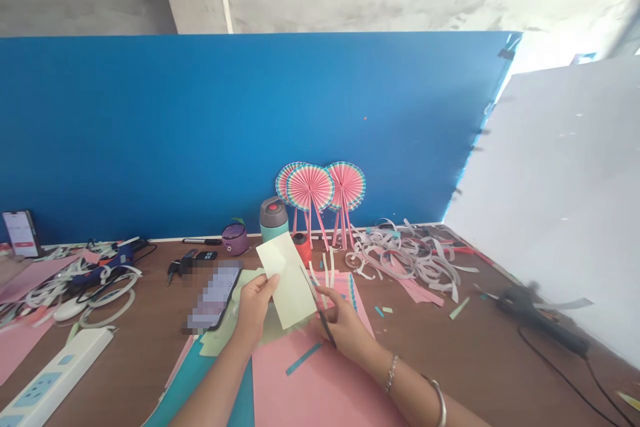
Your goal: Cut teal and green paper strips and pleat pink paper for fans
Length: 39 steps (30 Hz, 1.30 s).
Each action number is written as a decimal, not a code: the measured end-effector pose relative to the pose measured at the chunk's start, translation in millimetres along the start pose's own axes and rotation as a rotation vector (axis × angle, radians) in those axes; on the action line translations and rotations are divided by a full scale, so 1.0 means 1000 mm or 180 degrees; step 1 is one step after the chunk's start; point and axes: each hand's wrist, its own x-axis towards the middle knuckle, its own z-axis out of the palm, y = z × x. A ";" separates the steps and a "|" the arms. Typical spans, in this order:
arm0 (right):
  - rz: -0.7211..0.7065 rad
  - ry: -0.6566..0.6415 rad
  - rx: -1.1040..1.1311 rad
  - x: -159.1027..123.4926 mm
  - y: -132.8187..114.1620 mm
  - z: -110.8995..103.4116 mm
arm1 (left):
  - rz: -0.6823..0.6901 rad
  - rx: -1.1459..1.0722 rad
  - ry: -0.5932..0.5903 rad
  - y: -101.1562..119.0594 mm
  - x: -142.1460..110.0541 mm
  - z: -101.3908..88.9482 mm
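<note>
My left hand [256, 303] pinches a pale yellow-green sheet of paper [293, 293] by its left edge, raised above the table and tilted. At the sheet's right edge, my right hand [345, 327] is closed around slim, dark-handled scissors [326, 328]. Their thin blade lies along that edge; the fingers hide part of the handle. Narrow pale paper strips [329, 268] curl up just beyond the blade. Under both hands lies a large pink sheet [320, 390] with a short blue strip [304, 359] on it. Further green sheets [215, 343] and a teal sheet [225, 390] are at the left.
Pink folded-paper fans [310, 188] stand against the blue partition [200, 133], near a teal flask [274, 227] and a purple pot [234, 239]. Curled paper offcuts [410, 257] heap at right, near a black glue gun [543, 320]. A phone [217, 297] and power strip [57, 377] lie left.
</note>
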 end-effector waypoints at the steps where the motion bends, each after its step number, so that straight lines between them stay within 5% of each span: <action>1: -0.0008 0.0007 -0.0013 0.000 0.000 0.000 | -0.0004 -0.0021 -0.0010 0.000 0.000 0.000; 39: -0.0032 0.0163 -0.0198 0.003 0.003 -0.001 | -0.0240 -0.0114 -0.0188 0.002 -0.001 0.004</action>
